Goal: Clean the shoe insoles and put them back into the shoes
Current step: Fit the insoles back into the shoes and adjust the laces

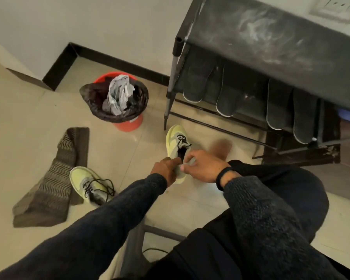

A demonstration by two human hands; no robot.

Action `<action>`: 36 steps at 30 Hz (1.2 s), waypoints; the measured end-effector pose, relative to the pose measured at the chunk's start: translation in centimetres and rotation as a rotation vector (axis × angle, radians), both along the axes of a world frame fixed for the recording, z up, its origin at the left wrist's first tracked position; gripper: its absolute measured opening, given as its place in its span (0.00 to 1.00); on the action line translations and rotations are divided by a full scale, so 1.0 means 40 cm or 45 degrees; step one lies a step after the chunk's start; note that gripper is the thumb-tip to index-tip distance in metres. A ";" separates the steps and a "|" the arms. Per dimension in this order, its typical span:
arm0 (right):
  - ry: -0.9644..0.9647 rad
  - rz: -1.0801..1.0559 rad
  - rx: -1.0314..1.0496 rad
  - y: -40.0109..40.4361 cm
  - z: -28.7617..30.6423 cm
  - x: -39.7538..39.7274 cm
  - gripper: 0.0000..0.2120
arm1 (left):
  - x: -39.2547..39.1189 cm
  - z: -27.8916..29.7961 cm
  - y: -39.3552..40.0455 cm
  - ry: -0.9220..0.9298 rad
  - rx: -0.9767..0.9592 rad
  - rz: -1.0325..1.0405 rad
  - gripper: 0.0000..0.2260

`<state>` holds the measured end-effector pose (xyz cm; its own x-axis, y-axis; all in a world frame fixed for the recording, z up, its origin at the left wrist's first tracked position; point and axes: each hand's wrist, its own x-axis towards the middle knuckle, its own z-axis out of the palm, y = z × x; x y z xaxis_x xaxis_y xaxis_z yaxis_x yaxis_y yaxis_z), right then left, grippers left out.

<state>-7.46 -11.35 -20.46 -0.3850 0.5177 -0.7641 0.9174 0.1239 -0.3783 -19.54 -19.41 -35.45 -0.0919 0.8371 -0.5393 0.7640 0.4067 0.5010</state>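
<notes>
My left hand (pixel 166 170) and right hand (pixel 203 168) both gripping shoe (pixel 175 138) heel, second shoe (pixel 87 183) left of it, on floor (pixel 38 118)

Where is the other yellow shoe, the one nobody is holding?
The loose shoe lies on the floor at lower left of the head view, beside the brown patterned cloth and just left of the person's left sleeve.

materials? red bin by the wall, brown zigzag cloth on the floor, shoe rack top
Red round bin: looks like smooth moulded plastic with a slight sheen, lined with a black bag. Brown zigzag cloth: soft woven or knitted textile, matte, folded. Black shoe rack top: matte, dusty, possibly fabric or board; unclear.
</notes>
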 end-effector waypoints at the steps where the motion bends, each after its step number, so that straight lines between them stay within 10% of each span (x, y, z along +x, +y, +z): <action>1: -0.023 0.051 -0.036 -0.006 -0.016 -0.003 0.16 | 0.009 -0.030 -0.001 0.009 -0.027 0.037 0.17; 25: -0.003 0.280 -0.076 -0.038 -0.097 -0.167 0.14 | -0.023 -0.229 -0.123 -0.017 -0.597 0.881 0.14; 29: 0.108 0.298 -0.120 -0.092 -0.102 -0.242 0.13 | -0.117 -0.253 -0.290 0.257 -0.807 1.065 0.23; 36: 0.083 0.341 -0.158 -0.112 -0.117 -0.219 0.09 | -0.202 -0.309 -0.436 0.012 -0.987 1.234 0.39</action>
<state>-16.23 -15.82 -25.14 -0.5454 0.2951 -0.7845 0.8316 0.3076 -0.4625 -27.62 -36.84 -47.79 -0.5013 -0.1176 -0.8573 -0.0148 0.9917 -0.1274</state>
